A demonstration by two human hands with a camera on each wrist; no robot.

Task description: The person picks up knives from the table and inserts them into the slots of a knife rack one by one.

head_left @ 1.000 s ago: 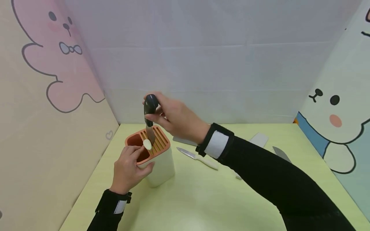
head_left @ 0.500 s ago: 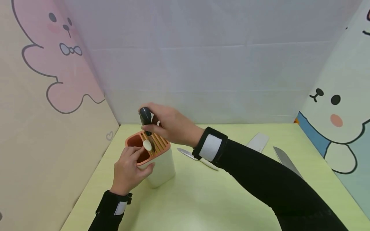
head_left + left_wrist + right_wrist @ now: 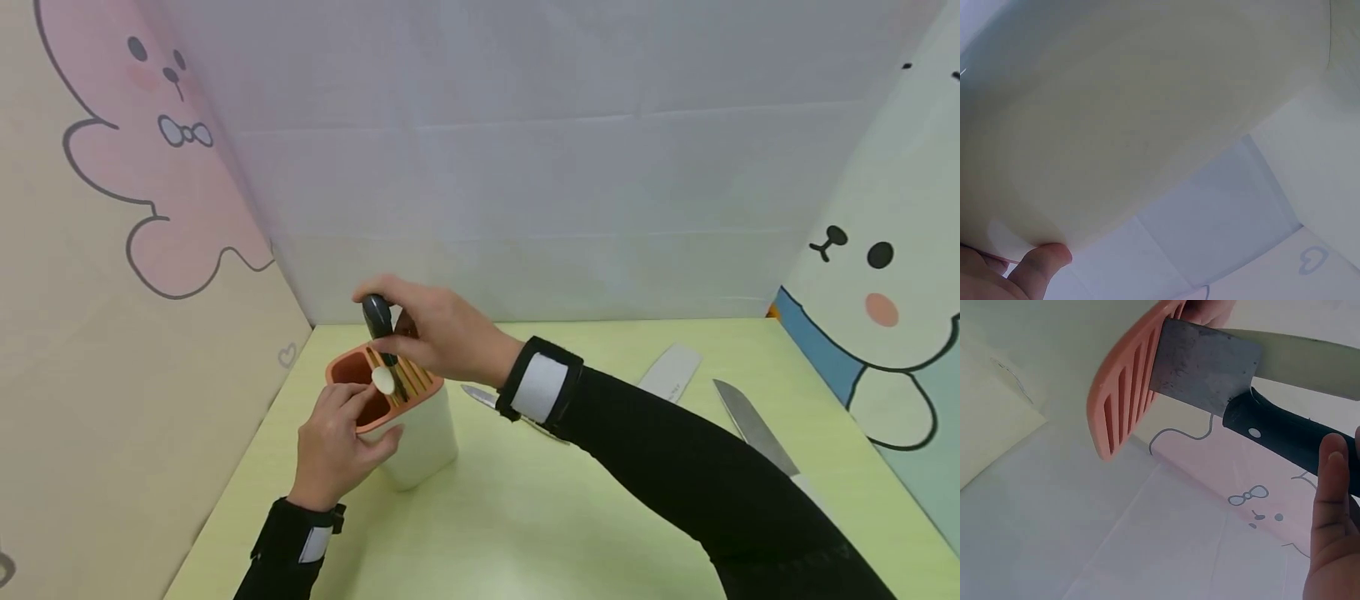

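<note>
A cream knife block (image 3: 426, 442) with an orange slotted top stands at the left of the table. My left hand (image 3: 330, 450) grips its near left rim, thumb on the outer wall. My right hand (image 3: 453, 333) holds the black handle (image 3: 377, 315) of a knife above the block. In the right wrist view, the knife's broad blade (image 3: 1204, 365) is partly inside a slot and its upper part still shows. Close beside it, a second knife's cream handle (image 3: 1310, 362) sticks up from the block.
A small knife (image 3: 478, 396) lies right of the block, partly behind my right wrist. Farther right lie a wide pale blade (image 3: 670, 372) and a long knife (image 3: 753, 425), both partly covered by my right arm. Printed sheets (image 3: 525, 208) enclose the table's back and sides.
My right hand has come down and slightly left with the black-handled knife, whose blade sits deeper in the slot. My left hand has stayed on the block.
</note>
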